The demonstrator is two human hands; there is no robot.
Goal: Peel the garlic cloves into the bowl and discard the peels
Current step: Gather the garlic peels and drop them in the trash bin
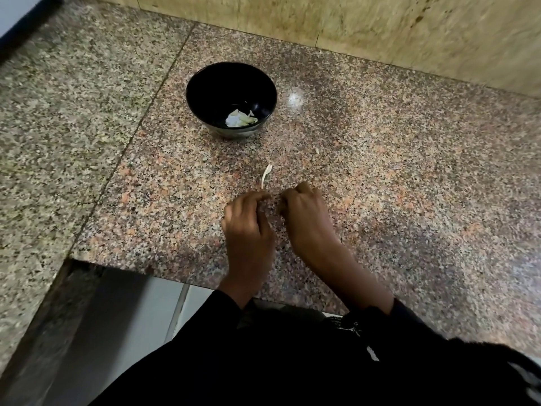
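A black bowl stands on the granite counter, with pale garlic pieces lying in its bottom. A thin white strip of peel lies on the counter between the bowl and my hands. A tiny pale scrap sits to the right of it. My left hand and my right hand are close together near the counter's front edge, fingers curled with the fingertips almost meeting. Whatever they pinch is hidden by the fingers.
A beige stone wall runs along the back of the counter. A seam divides the counter slabs on the left. Below the front edge is pale floor, with my dark clothing at the bottom.
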